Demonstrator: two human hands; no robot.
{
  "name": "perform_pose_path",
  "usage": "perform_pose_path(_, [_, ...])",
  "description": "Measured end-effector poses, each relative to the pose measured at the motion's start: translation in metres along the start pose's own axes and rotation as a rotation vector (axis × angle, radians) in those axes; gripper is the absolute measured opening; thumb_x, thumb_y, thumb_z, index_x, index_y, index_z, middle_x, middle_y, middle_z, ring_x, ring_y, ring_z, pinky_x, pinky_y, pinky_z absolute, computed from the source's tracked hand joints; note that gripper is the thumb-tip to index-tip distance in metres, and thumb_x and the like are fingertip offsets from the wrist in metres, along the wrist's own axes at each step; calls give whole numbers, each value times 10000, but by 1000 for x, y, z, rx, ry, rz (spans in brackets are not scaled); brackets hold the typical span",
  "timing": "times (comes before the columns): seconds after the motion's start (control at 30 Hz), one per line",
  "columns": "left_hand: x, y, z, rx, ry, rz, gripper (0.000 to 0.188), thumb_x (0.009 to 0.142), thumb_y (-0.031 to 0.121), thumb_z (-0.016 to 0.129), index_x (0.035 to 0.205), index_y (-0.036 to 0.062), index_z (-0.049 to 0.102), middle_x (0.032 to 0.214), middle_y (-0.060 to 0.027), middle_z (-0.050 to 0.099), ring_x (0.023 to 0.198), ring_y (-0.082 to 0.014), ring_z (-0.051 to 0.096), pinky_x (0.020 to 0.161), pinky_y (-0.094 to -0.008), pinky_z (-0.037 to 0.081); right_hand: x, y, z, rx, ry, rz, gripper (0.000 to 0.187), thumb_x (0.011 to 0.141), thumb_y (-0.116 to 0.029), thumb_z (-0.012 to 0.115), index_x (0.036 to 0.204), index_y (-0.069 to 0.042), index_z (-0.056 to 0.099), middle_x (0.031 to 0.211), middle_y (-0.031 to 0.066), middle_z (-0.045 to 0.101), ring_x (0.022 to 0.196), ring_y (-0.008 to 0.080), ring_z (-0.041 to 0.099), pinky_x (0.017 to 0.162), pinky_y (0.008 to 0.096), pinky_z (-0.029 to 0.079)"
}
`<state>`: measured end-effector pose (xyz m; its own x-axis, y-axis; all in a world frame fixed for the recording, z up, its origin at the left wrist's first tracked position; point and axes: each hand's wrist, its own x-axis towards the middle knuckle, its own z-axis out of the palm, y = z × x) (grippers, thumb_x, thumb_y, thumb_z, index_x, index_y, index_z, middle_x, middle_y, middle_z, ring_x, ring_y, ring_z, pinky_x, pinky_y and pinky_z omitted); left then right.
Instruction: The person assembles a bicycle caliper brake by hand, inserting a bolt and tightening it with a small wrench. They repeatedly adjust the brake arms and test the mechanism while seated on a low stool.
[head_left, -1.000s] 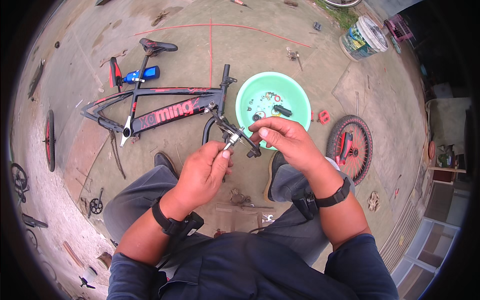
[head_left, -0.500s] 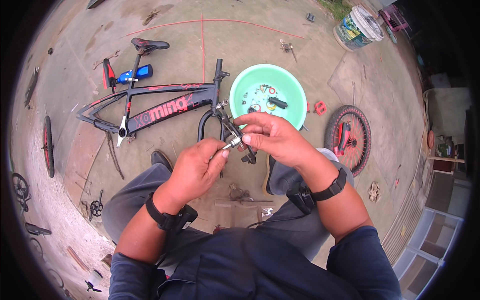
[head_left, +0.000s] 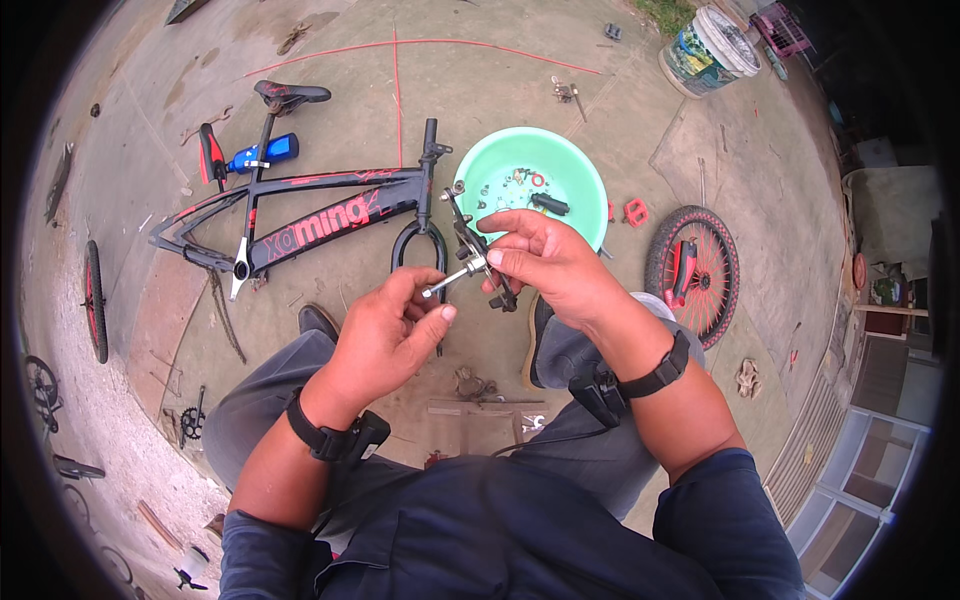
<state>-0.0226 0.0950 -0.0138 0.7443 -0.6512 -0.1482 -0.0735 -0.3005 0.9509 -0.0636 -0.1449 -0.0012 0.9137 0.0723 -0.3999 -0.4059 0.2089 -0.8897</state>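
Observation:
My right hand (head_left: 552, 268) pinches a black bicycle brake caliper (head_left: 466, 236) between thumb and fingers, in front of my chest. From the caliper a silver bolt (head_left: 453, 279) sticks out toward my left. Around the bolt's free end, the thumb and forefinger of my left hand (head_left: 380, 338) stand apart, and the bolt shows bare between them. Just beyond lies a black bicycle frame (head_left: 340, 222) with red markings; its fork is partly hidden behind my left fingers. A mint-green basin (head_left: 468, 170) with small parts in it lies past my right hand.
A small spoked wheel (head_left: 708, 310) with a black tyre lies at the right, near a red pedal (head_left: 636, 211). Farther off stands a paint bucket (head_left: 692, 62). Another wheel (head_left: 95, 300) and a crankset (head_left: 192, 420) are at the left. A blue bottle (head_left: 270, 150) lies by the frame.
My left thumb and forefinger have come off the bolt and spread apart, baring its end. The caliper has turned slightly in my right hand.

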Motion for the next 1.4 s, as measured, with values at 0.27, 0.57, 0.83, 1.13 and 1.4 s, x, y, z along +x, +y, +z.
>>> perform_pose_path(0.27, [0,-1,0,8,14,-5,318,963,163,699,1192,-21,579,834,-100,674,703,-152,661,652,-303,544,0,0,-1,5,-6,8,413,967,-142,650,1332,14,539,944,41,698,849,103,667,675,238,459])
perform_pose_path(0.57, [1,-5,2,-14,36,-6,247,992,183,666,1146,-3,611,808,-92,668,688,-158,642,640,-314,523,0,1,-2,25,-9,11,419,968,-171,664,1328,8,545,942,39,698,848,108,673,656,232,450])
perform_pose_path(0.83, [1,-4,5,-52,37,19,194,1016,177,629,1098,1,639,802,-80,664,685,-161,623,636,-311,510,1,2,-1,51,-9,7,411,970,-164,655,1323,17,547,934,49,715,824,101,670,624,215,444])
perform_pose_path(1.13, [1,-8,-2,51,-45,26,218,1055,179,560,1092,-29,615,866,-65,663,761,-117,649,686,-274,536,1,2,-2,75,-38,35,427,968,-164,687,1346,-15,556,926,24,676,824,122,697,598,216,463])
perform_pose_path(1.4, [0,-3,6,-102,-25,2,228,1062,192,543,992,-14,612,779,-52,623,666,-113,637,603,-270,518,-2,5,3,124,-88,76,435,972,-151,686,1363,-13,552,932,25,679,852,131,713,618,221,486])
